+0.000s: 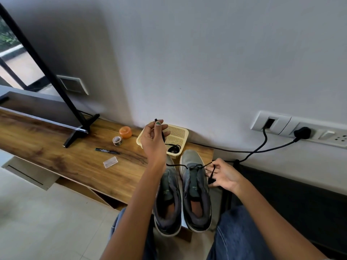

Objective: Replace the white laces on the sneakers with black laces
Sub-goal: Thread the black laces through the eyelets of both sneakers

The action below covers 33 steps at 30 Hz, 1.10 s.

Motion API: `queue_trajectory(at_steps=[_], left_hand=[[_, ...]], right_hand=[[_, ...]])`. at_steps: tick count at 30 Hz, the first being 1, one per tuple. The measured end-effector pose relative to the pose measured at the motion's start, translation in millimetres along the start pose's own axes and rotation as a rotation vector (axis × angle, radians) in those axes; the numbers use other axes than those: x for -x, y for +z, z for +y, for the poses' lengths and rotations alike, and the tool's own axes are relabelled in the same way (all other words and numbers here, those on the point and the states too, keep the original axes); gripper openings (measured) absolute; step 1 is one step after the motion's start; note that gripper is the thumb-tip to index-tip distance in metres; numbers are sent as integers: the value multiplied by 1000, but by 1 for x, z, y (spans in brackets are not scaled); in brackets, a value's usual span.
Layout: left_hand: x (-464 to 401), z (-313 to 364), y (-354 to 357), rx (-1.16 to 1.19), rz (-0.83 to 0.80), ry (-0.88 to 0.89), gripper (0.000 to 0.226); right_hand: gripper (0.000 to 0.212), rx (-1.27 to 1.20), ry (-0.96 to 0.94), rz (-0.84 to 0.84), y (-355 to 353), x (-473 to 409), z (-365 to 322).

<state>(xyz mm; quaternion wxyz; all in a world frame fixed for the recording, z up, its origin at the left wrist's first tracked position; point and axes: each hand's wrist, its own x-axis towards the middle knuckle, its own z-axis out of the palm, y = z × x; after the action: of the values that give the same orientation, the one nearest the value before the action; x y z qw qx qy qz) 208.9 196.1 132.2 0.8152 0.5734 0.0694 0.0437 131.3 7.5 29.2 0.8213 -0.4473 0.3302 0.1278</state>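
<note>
Two grey sneakers stand side by side at the table's near right corner, toes toward the wall: the left sneaker (168, 199) and the right sneaker (195, 190). A black lace (177, 165) runs through the front eyelets of the right sneaker. My left hand (153, 139) is raised above the basket and pinches one end of that lace. My right hand (222, 175) sits just right of the right sneaker and grips the other end, which hangs between its fingers. More black lace (173, 149) lies in the basket.
A cream plastic basket (178, 133) stands against the wall behind the sneakers. On the wooden table (75, 158) lie a black marker (107, 151), a clear plastic case (110, 162), a tape roll (117, 140) and an orange lid (125, 132). A screen's black stand (80, 132) is at left. Black cables (262, 147) run from wall sockets.
</note>
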Motion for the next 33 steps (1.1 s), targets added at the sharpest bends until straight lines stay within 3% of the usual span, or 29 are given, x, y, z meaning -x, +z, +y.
queue_trajectory(at_steps=[2, 6, 12, 15, 18, 22, 27, 33], left_hand=[[0, 0, 1, -26, -8, -1, 16], [2, -3, 2, -71, -21, -14, 17], [3, -3, 4, -95, -26, -24, 16], [1, -2, 4, -93, -26, -24, 15], [0, 1, 5, -93, -32, -11, 15], [1, 3, 5, -150, -75, -1, 17], [2, 19, 14, -189, -141, 60, 21], [-1, 45, 29, -174, -219, 135, 17]], right_hand=[[13, -86, 3, -10, 0, 2, -1], [46, -223, -53, -106, -4, 8, 1], [42, -267, -120, -201, -2, 13, 4], [33, -151, -94, -158, 8, 15, -1], [8, 168, -66, 9, 32, 26, -17], [18, 596, -274, 136, 56, 44, -46], [28, 701, -403, 179, 63, 59, -70], [27, 606, -456, 170, 72, 81, -91]])
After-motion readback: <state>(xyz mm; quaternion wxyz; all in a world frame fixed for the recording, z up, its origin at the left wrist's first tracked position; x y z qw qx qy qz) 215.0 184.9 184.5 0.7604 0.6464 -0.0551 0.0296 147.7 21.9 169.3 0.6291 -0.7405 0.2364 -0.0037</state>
